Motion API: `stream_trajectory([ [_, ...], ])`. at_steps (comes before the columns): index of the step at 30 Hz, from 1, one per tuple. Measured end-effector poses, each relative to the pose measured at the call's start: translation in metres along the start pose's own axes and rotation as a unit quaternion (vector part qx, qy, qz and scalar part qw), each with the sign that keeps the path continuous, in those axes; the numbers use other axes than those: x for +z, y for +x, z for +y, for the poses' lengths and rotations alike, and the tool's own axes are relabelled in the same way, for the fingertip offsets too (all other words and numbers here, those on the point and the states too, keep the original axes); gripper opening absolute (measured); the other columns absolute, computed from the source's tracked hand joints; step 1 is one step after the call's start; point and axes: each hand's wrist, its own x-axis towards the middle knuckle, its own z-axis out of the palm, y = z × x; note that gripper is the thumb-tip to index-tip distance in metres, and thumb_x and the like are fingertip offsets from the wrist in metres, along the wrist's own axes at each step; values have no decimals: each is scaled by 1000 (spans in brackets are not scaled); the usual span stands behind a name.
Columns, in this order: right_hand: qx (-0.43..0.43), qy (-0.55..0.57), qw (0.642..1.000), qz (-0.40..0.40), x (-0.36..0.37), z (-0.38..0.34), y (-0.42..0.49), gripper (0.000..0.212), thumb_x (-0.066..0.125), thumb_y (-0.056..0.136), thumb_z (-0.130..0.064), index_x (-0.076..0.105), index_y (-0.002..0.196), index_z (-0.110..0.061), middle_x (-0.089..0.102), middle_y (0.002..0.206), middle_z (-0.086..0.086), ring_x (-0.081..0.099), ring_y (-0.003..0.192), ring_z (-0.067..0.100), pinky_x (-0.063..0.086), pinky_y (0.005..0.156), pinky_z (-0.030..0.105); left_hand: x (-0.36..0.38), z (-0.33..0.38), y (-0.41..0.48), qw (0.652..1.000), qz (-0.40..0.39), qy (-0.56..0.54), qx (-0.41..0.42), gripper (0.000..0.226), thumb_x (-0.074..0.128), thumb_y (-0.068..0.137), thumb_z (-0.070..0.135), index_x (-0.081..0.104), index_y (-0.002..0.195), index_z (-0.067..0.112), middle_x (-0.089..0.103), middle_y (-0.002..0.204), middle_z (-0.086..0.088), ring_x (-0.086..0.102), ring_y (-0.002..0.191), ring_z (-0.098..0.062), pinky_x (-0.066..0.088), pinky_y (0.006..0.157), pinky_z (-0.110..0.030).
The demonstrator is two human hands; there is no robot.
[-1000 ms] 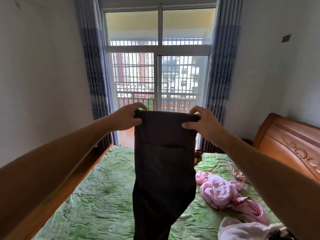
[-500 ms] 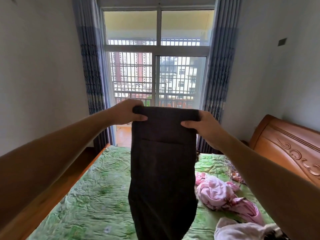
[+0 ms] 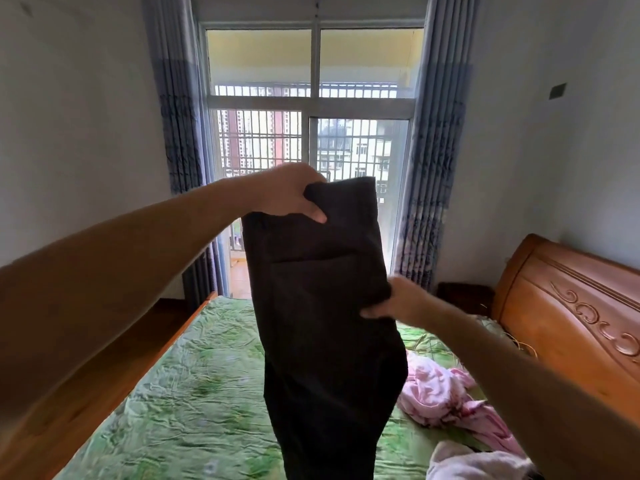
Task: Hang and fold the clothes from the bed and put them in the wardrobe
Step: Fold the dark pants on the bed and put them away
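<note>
Left hand [image 3: 285, 194] pinches dark trousers [image 3: 325, 323] at waistband; right hand [image 3: 403, 301] grips side edge lower down.

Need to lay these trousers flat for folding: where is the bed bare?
Bare: the green sheet between the wooden side rail and the hanging dark trousers, up to the far end. Crowded: the side by the headboard, where a pink garment and a white garment lie. Behind the trousers is hidden.

You've got trousers [image 3: 329, 306] in dark matt cloth, smooth. Bedsheet [image 3: 194, 393]: green cloth, crinkled, slight sheen. Headboard [image 3: 571, 306]: carved wood, glossy varnish. Pink garment [image 3: 440, 393]: soft matt cloth, rumpled. Curtains [image 3: 180, 133]: blue pleated cloth, matt. Bed rail [image 3: 104, 393]: smooth wood.
</note>
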Motion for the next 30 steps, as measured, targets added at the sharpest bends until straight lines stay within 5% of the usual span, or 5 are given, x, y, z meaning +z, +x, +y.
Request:
stream_trajectory([
  [7, 114, -22, 992, 49, 21, 66, -14, 23, 72, 89, -42, 67, 102, -25, 70, 92, 0, 70, 81, 18, 61, 63, 40, -32, -2, -2, 1000, 14, 15, -21, 30, 81, 80, 31, 72, 103, 15, 69, 90, 8, 63, 83, -5, 47, 73, -27],
  [10, 191, 227, 954, 35, 35, 65, -19, 43, 72, 87, -52, 63, 113, -19, 71, 99, 3, 70, 83, 22, 57, 61, 34, -36, -3, -3, 999, 24, 19, -23, 25, 81, 79, 31, 72, 97, 16, 69, 85, 9, 63, 78, -2, 44, 66, -22],
  [14, 118, 518, 846, 49, 46, 50, -15, 16, 65, 91, -32, 65, 97, -17, 57, 70, -1, 55, 62, 14, 43, 58, 29, -38, -6, -5, 999, 19, 16, -24, 24, 81, 80, 29, 72, 98, 15, 70, 87, 6, 64, 79, -2, 48, 70, -22],
  [18, 87, 594, 799, 37, 47, 51, -11, 27, 56, 92, -2, 65, 116, -7, 63, 88, 9, 63, 72, 20, 52, 61, 32, -44, -15, -11, 999, 12, 28, -41, 27, 81, 81, 31, 72, 99, 14, 70, 89, 5, 63, 79, -3, 49, 73, -22],
  [30, 90, 344, 929, 98, 25, 54, -5, 20, 76, 82, -2, 57, 88, -7, 66, 84, 14, 68, 72, 24, 61, 67, 47, -49, -47, -26, 996, 27, 8, -81, 25, 81, 81, 35, 73, 101, 23, 70, 88, 14, 65, 75, 4, 43, 64, -15],
])
